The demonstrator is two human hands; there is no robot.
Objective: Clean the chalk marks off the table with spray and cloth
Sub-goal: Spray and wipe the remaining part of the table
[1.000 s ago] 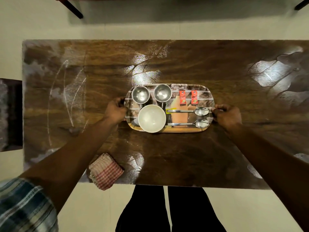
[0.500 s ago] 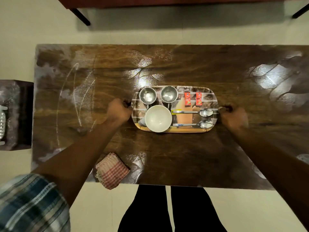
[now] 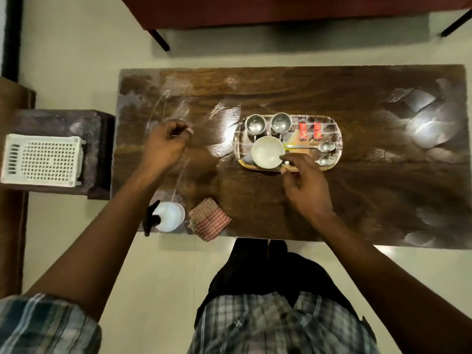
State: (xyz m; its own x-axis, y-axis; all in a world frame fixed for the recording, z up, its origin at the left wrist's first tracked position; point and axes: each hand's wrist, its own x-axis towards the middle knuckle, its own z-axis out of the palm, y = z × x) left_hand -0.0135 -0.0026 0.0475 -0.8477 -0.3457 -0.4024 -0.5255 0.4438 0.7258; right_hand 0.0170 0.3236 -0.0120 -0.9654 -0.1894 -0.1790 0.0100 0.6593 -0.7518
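White chalk marks curve across the left part of the dark wooden table. A white spray bottle with a black trigger stands at the table's near left edge. Right beside it lies a folded red-checked cloth. My left hand hovers over the chalk marks, fingers loosely curled, holding nothing. My right hand hangs over the near edge of the tray, fingers apart and empty.
The tray carries two steel cups, a white bowl, two spoons and two red sachets. A white perforated basket sits on a low stool left of the table. A bench stands beyond the far edge.
Both hands have let go of the tray's ends. The left hand moved left over the chalk marks, the right drew back toward me. The view shifted, bringing the spray bottle and basket into sight.
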